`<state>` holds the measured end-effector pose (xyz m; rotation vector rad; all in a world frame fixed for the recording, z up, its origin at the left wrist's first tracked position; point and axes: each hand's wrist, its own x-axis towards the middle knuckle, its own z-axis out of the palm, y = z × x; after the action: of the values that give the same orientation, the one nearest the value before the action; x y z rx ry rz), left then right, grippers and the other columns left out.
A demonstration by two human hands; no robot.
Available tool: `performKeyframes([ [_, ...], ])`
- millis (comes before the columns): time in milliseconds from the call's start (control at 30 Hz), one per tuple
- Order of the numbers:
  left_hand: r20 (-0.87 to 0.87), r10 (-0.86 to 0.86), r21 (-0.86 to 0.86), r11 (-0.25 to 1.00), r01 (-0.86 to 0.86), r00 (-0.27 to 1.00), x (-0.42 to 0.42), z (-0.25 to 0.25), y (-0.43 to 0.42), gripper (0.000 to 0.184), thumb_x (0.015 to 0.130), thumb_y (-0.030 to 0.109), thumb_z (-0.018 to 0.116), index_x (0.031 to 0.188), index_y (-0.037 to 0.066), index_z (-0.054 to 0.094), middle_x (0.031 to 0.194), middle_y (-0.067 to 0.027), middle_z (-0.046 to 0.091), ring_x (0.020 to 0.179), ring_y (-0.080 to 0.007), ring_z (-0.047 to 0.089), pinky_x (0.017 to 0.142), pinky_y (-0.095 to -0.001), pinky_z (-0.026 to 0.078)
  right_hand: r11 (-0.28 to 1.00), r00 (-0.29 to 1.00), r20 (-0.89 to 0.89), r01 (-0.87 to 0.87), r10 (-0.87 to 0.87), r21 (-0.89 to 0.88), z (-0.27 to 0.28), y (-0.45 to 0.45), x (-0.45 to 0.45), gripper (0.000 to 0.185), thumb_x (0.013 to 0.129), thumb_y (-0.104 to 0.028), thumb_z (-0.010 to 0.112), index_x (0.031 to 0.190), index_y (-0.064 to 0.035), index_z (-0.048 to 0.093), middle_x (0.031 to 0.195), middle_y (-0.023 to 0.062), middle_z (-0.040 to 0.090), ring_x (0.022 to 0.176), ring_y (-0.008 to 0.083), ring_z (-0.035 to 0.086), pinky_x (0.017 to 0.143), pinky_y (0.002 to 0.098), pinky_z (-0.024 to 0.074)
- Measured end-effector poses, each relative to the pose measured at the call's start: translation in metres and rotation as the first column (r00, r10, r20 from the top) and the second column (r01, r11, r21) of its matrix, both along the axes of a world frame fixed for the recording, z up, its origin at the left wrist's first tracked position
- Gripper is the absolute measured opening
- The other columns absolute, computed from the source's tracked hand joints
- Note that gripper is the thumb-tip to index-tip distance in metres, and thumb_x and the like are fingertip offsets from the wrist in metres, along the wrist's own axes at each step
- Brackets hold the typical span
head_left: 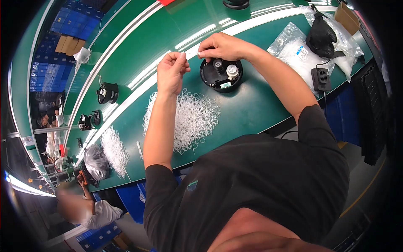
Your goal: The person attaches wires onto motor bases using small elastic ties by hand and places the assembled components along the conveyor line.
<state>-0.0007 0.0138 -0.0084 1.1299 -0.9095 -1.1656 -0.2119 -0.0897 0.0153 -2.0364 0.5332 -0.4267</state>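
My left hand [171, 72] pinches one end of a thin white strip [192, 53] between thumb and fingers. At the other end, my right hand [219, 47] is closed on it, so the strip spans the gap between both hands. Just below my right hand sits a round black housing [205, 77], open on top, with a silver cylinder [232, 71] and a dark central hub inside. Beneath my left forearm spreads a loose pile of white loops [195, 119], which the forearm partly hides. The strip is too small to tell its exact kind.
More white loops [114, 151] lie farther left on the green bench [243, 110], beside a grey plastic bag [96, 161]. Clear bags of white pieces [289, 50], a black cloth item [322, 35] and a small black fan [321, 79] are at right. A co-worker [103, 213] is at lower left.
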Motion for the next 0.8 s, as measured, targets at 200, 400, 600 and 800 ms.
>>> performKeyframes([
  [200,-0.15,-0.017,-0.073,0.997,0.007,0.988,-0.014,0.0,-0.006,0.02,0.094,0.003,0.066,0.111,-0.005,0.058,0.097,-0.0121,0.066,0.082,-0.0182,0.066,0.073,-0.0319,0.059,0.994,0.998,0.04,0.062,-0.058,-0.093,-0.005,-0.002,-0.001,0.024,0.092,-0.025,0.065,0.099,-0.0026,0.071,0.074,0.0069,0.07,0.07,0.0152,0.064,0.067,0.0314,0.0504],
  [400,-0.198,0.019,-0.075,0.997,-0.035,0.98,-0.018,0.0,-0.007,0.023,0.092,0.001,0.067,0.113,-0.005,0.058,0.096,-0.0124,0.067,0.081,-0.018,0.067,0.072,-0.032,0.059,0.977,0.986,0.043,0.164,-0.159,-0.139,-0.006,-0.001,-0.001,0.025,0.089,-0.025,0.063,0.097,-0.0037,0.073,0.074,0.0087,0.071,0.069,0.022,0.067,0.067,0.0372,0.0518],
  [600,-0.102,-0.012,-0.06,0.998,0.006,0.995,-0.023,-0.006,-0.013,0.022,0.092,0.002,0.068,0.113,-0.003,0.063,0.094,-0.0097,0.069,0.081,-0.0159,0.068,0.072,-0.0292,0.06,0.973,0.992,0.054,0.124,-0.115,-0.195,-0.008,0.0,-0.001,0.026,0.089,-0.025,0.064,0.098,-0.0031,0.073,0.076,0.0114,0.07,0.072,0.025,0.067,0.07,0.0378,0.0515],
  [800,-0.156,-0.063,-0.044,0.997,0.056,0.986,-0.02,-0.011,-0.014,0.022,0.091,0.002,0.069,0.112,-0.003,0.064,0.095,-0.009,0.069,0.08,-0.0144,0.067,0.071,-0.0281,0.059,0.979,0.993,0.073,0.102,-0.09,-0.178,-0.01,-0.001,-0.002,0.026,0.09,-0.024,0.064,0.101,-0.003,0.072,0.078,0.0122,0.071,0.074,0.0262,0.067,0.07,0.0379,0.0515],
])
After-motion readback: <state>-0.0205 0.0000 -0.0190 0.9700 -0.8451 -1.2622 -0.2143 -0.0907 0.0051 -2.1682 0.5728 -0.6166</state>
